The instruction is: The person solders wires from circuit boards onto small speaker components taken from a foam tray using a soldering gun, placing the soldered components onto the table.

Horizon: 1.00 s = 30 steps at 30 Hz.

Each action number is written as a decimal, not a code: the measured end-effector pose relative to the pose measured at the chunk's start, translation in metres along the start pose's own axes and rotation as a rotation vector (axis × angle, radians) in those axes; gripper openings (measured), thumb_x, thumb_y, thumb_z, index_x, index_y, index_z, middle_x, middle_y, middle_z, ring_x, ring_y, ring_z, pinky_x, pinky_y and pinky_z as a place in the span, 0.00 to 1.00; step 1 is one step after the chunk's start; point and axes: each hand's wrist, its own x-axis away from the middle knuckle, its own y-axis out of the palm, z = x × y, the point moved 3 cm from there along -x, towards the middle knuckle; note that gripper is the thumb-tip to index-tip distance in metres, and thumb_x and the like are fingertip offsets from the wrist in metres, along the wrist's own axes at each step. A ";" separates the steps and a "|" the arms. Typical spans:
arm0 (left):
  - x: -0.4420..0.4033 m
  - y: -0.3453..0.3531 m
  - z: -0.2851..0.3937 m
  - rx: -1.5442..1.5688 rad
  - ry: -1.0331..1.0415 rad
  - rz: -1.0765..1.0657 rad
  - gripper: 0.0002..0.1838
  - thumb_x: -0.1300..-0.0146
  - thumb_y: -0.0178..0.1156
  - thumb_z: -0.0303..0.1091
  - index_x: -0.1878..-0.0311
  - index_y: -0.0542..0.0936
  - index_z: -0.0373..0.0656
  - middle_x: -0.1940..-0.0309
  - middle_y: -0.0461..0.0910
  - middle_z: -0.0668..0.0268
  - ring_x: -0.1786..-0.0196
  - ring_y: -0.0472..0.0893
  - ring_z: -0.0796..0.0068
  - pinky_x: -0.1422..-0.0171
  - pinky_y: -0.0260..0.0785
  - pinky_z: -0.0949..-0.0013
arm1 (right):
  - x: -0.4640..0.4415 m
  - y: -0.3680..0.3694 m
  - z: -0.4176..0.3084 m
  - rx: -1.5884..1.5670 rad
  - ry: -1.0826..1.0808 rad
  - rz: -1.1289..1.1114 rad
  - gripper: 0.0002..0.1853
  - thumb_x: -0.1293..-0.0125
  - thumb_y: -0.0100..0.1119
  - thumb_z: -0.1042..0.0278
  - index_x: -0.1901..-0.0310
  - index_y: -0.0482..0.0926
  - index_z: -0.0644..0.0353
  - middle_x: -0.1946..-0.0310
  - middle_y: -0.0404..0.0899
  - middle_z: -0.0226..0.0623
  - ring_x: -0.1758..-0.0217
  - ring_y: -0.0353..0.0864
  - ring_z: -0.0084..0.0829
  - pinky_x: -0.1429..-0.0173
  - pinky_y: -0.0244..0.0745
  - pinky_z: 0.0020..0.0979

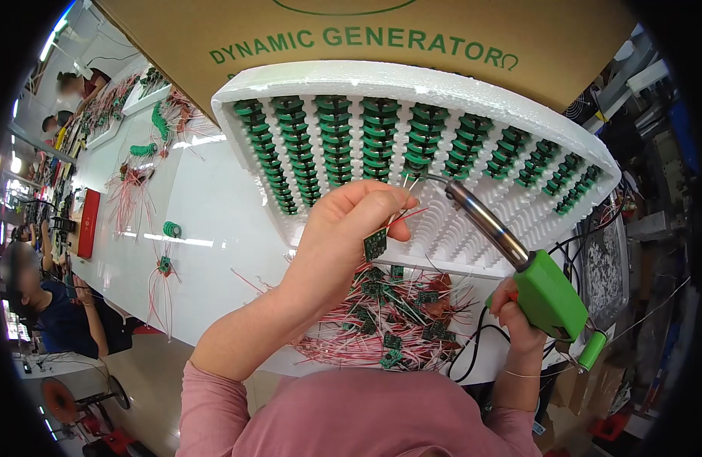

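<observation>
My left hand (347, 221) pinches a small green circuit board's wires, with the circuit board (375, 244) hanging below the fingers. The ends of the wires point up toward a row of green coils (425, 133) set in a white foam tray (412, 84). My right hand (516, 320) is wrapped around the handle of a green soldering gun (550, 295). Its metal barrel slants up and left, and the bent tip is close to the wire ends at one coil; whether they touch I cannot tell. Below the tray lies a pile of circuit boards with red and white wires (374, 316).
A large cardboard box (351, 27) stands behind the tray. On the white table (195, 183), loose coils (172, 228) and a wired board (165, 265) lie to the left. A black cable (473, 346) runs beside my right hand. Other people sit at the far left.
</observation>
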 end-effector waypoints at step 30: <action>-0.001 -0.003 -0.002 0.004 0.007 -0.024 0.12 0.44 0.55 0.37 0.67 0.78 0.37 0.81 0.73 0.70 0.74 0.69 0.84 0.66 0.58 0.81 | -0.006 0.006 0.004 -0.194 -0.136 0.037 0.22 0.44 0.58 0.54 0.57 0.67 0.63 0.88 0.61 0.27 0.89 0.56 0.15 0.84 0.50 0.19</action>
